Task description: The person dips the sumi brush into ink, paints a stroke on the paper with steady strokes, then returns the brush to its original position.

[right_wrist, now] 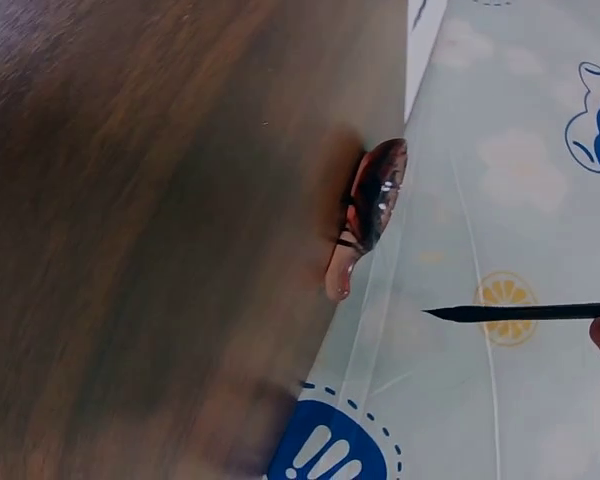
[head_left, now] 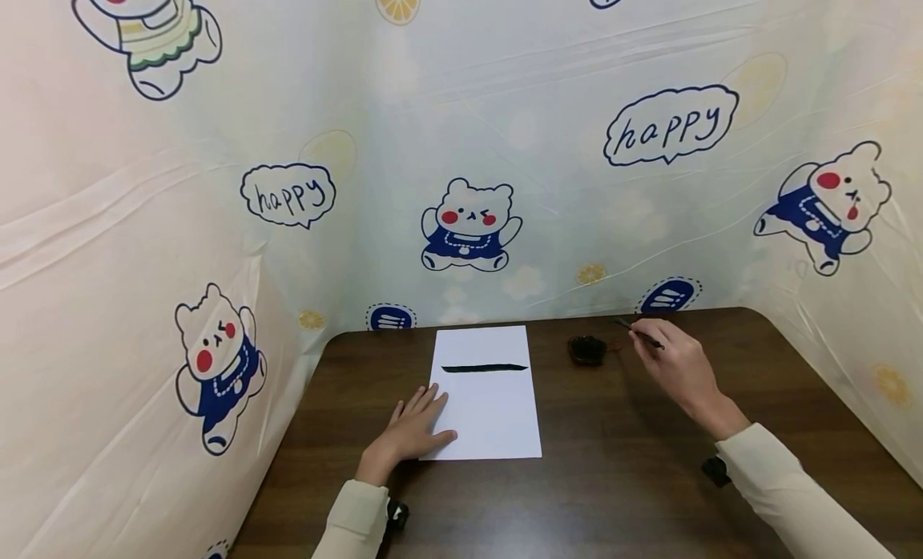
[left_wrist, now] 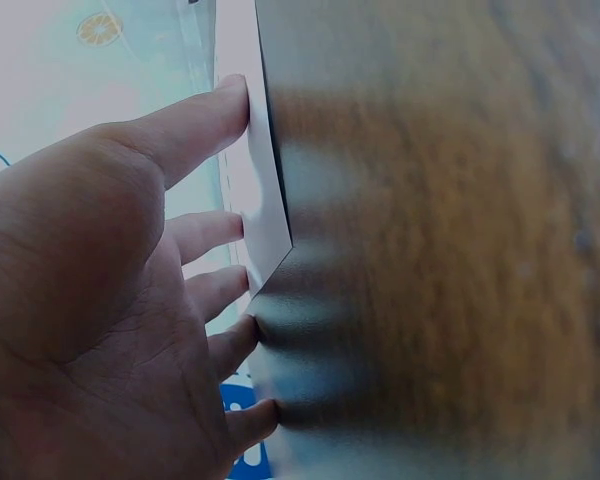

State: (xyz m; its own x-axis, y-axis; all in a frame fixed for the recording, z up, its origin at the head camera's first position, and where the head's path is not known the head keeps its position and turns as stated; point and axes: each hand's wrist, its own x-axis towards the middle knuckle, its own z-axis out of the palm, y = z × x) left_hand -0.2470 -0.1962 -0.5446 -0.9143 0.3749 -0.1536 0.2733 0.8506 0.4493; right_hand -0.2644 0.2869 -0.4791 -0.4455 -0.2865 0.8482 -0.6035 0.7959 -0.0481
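Observation:
On the brown table lies a white sheet of paper (head_left: 493, 415) with one thick black stroke (head_left: 485, 368) across its upper part. My left hand (head_left: 409, 431) rests with spread fingers on the sheet's left edge; in the left wrist view, some fingertips touch the paper and others the wood. To the right, my right hand (head_left: 674, 363) pinches a writing brush (right_wrist: 520, 313) whose dark pointed tip faces left, raised above the table. Left of that hand sits a small reddish dish (head_left: 587, 350) with dark ink and a short handle. The brush's far end is hidden by the hand.
A pale cloth curtain (head_left: 555, 223) printed with bears and "happy" bubbles hangs behind the table and along both sides. The brown tabletop (head_left: 577, 503) reaches back to it. Dark wrist devices (head_left: 397, 515) sit at both cuffs.

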